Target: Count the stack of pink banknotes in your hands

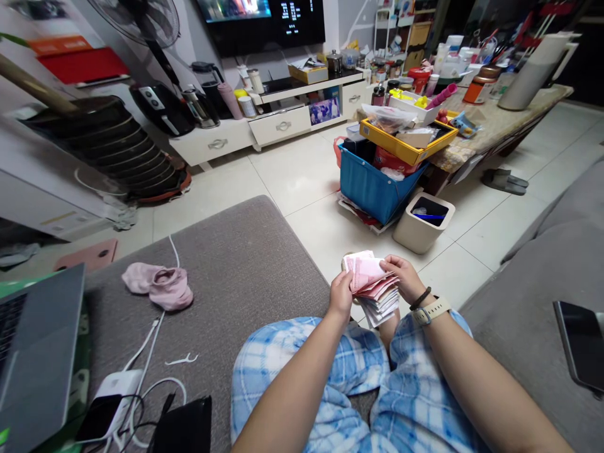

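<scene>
Banknotes [369, 274] sit in a fanned stack between the fingers: left fingers [348, 279] grip one side, right fingers [391, 264] pinch the other. Leafing through seems underway; parting single notes would call for a light pinch.

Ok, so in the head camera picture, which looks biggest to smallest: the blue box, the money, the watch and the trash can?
1. Blue box
2. Trash can and money: about alike, and the money is nearer the camera, so I won't rank them
3. Watch
</scene>
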`<state>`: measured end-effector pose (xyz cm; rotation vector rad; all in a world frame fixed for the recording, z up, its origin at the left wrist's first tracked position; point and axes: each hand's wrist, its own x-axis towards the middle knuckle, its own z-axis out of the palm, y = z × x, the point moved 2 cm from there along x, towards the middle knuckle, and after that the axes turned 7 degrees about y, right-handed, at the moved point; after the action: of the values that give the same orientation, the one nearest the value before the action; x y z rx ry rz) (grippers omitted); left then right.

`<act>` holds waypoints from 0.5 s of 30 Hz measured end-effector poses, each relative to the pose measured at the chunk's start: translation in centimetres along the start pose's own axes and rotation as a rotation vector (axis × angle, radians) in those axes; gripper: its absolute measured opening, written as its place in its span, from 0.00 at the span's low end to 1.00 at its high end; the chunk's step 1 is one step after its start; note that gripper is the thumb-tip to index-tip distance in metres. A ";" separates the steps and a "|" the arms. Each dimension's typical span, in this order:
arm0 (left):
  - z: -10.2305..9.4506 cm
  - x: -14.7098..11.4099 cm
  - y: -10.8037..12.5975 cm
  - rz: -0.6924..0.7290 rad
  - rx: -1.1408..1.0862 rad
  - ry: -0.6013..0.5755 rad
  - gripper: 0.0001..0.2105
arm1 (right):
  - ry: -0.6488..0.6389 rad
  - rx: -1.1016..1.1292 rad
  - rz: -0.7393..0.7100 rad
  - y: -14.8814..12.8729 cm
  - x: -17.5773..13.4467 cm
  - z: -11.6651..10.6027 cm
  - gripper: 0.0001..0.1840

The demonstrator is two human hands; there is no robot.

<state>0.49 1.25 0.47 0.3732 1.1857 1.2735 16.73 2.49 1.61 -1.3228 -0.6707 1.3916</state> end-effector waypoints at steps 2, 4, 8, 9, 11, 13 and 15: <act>0.0 0.1 -0.1 0.000 -0.006 0.004 0.17 | -0.002 -0.009 0.001 -0.2 -0.1 0.0 0.29; -0.1 0.2 -0.2 0.000 -0.012 0.007 0.17 | -0.004 -0.022 -0.003 -0.3 -0.2 0.0 0.29; -0.4 0.3 -0.4 0.008 -0.007 0.017 0.16 | -0.005 -0.050 -0.034 -0.4 -0.2 -0.2 0.28; -0.4 0.3 -0.4 0.005 -0.004 0.015 0.16 | -0.006 -0.061 -0.045 -0.5 -0.2 -0.2 0.28; -0.5 0.3 -0.4 -0.004 0.003 0.010 0.16 | -0.013 -0.079 -0.060 -0.6 -0.3 -0.3 0.27; -0.5 0.3 -0.4 0.005 0.008 0.003 0.15 | -0.025 -0.088 -0.065 -0.6 -0.3 -0.4 0.26; -0.5 0.3 -0.4 0.029 0.010 -0.006 0.14 | -0.035 -0.095 -0.061 -0.7 -0.4 -0.4 0.25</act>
<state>0.24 1.18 -0.18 0.4022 1.1851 1.2908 17.26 2.23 2.23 -1.3430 -0.8029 1.3504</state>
